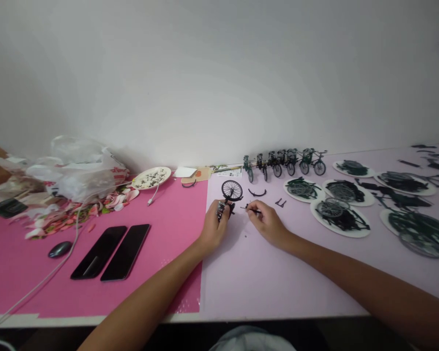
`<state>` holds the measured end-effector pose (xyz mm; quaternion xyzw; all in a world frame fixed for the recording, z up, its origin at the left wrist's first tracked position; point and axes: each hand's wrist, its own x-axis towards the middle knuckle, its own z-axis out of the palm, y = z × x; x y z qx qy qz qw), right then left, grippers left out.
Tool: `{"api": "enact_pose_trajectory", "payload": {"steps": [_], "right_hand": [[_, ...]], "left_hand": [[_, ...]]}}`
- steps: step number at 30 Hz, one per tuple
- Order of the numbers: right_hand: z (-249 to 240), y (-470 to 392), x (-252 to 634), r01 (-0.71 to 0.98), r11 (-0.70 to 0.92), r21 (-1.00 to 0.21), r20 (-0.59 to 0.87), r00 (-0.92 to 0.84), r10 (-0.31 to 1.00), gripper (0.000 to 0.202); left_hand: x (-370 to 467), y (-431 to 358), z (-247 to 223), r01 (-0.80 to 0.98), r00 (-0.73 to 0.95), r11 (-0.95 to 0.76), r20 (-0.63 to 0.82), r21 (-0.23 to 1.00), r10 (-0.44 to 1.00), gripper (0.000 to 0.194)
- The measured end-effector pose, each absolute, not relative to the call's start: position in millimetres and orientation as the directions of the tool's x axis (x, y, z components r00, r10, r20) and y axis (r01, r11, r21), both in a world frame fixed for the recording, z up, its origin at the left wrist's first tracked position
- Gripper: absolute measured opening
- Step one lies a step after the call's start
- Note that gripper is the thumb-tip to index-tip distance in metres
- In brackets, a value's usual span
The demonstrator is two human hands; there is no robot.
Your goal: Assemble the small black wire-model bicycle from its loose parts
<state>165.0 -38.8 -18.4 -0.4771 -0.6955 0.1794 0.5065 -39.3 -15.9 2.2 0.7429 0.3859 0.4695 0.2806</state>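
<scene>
My left hand (216, 225) is closed around a small black model bicycle (231, 191), whose spoked wheel stands up above the fingers. To its right, my right hand (266, 222) pinches a thin dark tool (253, 210), its tip pointing left toward the model without touching it. A curved black part (257, 192) lies behind my right hand, and a small angular black part (280, 202) lies to its right. One tiny dark piece (245, 236) rests on the pale mat between my wrists.
Finished model bicycles (290, 163) stand in a row by the wall. White plates (366, 233) of bicycle parts fill the right side. On the pink mat (161, 287) are two phones (125, 253), a mouse (60, 249), a cable, petals, plastic bags (84, 170) and a plate (137, 183).
</scene>
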Motion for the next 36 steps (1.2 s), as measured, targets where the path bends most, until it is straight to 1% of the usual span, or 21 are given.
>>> {"api": "enact_pose_trajectory", "payload": {"steps": [3, 8, 11, 17, 22, 26, 28, 34, 36], "right_hand": [[-19, -39, 166, 0.465, 0.457, -0.758, 0.498, -0.04, 0.867, 0.011], [-19, -40, 164, 0.496, 0.46, -0.736, 0.502, -0.055, 0.863, 0.009], [-21, -38, 163, 0.495, 0.445, -0.746, 0.489, -0.046, 0.871, 0.01], [-25, -35, 162, 0.403, 0.416, -0.815, 0.457, 0.005, 0.89, 0.019], [-28, -34, 161, 0.327, 0.391, -0.861, 0.416, 0.01, 0.909, 0.029], [-30, -34, 161, 0.237, 0.434, -0.869, 0.432, -0.061, 0.9, 0.028], [-31, -34, 161, 0.222, 0.454, -0.863, 0.448, -0.083, 0.89, 0.028], [-28, -35, 162, 0.247, 0.49, -0.836, 0.485, -0.082, 0.87, 0.022], [-27, -36, 163, 0.277, 0.498, -0.822, 0.496, -0.083, 0.864, 0.02]], "left_hand": [[-40, -14, 0, 0.311, 0.269, -0.552, 0.485, 0.774, 0.832, 0.036], [-40, -14, -3, 0.324, 0.277, -0.554, 0.483, 0.767, 0.83, 0.032], [-39, -15, -1, 0.307, 0.277, -0.543, 0.472, 0.782, 0.837, 0.032], [-35, -19, 3, 0.164, 0.302, -0.465, 0.405, 0.87, 0.863, 0.038], [-32, -22, 2, 0.129, 0.326, -0.431, 0.372, 0.893, 0.869, 0.039], [-32, -23, 0, 0.136, 0.361, -0.476, 0.404, 0.869, 0.84, 0.036], [-32, -25, 0, 0.133, 0.357, -0.504, 0.433, 0.853, 0.828, 0.032], [-33, -27, 1, 0.157, 0.363, -0.633, 0.552, 0.758, 0.751, 0.012], [-34, -26, 1, 0.148, 0.376, -0.672, 0.587, 0.726, 0.717, 0.01]]}}
